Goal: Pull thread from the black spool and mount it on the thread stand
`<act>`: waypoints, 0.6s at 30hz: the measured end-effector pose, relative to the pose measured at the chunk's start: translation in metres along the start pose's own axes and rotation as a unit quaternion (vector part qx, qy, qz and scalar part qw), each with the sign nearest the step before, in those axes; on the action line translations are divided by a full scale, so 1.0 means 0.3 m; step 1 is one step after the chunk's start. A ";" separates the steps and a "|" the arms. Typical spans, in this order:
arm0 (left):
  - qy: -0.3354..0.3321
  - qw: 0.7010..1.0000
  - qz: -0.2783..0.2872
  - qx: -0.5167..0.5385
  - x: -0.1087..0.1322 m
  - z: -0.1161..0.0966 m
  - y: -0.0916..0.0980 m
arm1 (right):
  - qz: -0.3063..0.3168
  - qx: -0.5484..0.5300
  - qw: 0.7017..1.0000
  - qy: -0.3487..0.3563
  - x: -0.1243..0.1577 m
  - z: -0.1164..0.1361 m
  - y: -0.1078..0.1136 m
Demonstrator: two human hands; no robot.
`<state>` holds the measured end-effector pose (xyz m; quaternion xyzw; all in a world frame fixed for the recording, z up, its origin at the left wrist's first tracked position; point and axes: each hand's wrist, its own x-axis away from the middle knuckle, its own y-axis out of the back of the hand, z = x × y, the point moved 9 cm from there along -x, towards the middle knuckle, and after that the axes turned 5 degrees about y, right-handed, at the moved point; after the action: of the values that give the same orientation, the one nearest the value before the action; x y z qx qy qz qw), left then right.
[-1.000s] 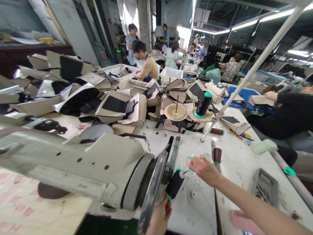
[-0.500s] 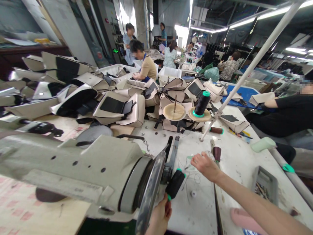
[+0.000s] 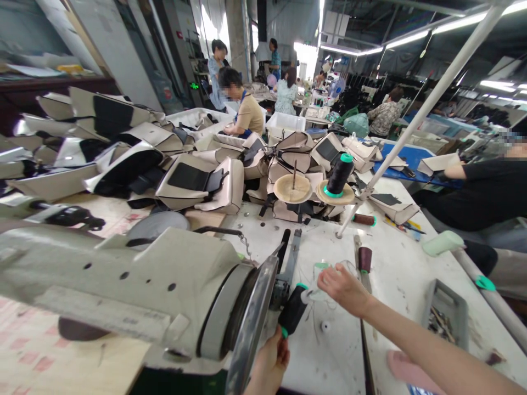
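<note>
My left hand [image 3: 267,365] rises from the bottom edge and grips the lower end of a black thread spool with green ends [image 3: 293,310], held beside the handwheel [image 3: 251,321] of the grey sewing machine [image 3: 123,280]. My right hand [image 3: 341,285] reaches in from the right, fingers closed on a thin clear plastic wrap [image 3: 319,282] at the spool's top end. Loose thread trails on the white table [image 3: 325,236] under both hands.
A black spool [image 3: 340,173] stands on a thread stand beside an empty disc [image 3: 293,188]. Beige and black sewn pieces [image 3: 197,178] pile behind. A dark red spool [image 3: 365,258], a grey tray [image 3: 447,310] and a white pole [image 3: 420,118] lie right. Other workers sit beyond.
My right hand drew back toward the spool's top and gathered the clear wrap there. The left hand and spool have stayed almost still.
</note>
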<state>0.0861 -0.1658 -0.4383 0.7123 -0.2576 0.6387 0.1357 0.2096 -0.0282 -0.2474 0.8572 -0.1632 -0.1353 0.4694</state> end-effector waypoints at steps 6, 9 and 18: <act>0.007 1.000 0.000 0.014 0.015 0.002 -0.003 | 0.021 0.015 0.999 -0.042 0.035 -0.093 -0.020; 0.011 1.000 0.003 0.024 0.021 0.009 -0.010 | 0.014 0.010 1.000 -0.021 0.027 -0.048 0.019; 0.012 0.999 0.007 0.041 0.038 0.027 -0.018 | 0.015 0.017 0.999 -0.037 -0.019 -0.090 -0.017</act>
<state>0.0963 -0.1678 -0.4276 0.7079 -0.2341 0.6581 0.1050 0.2155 -0.0027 -0.2370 0.8568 -0.1952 -0.1571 0.4506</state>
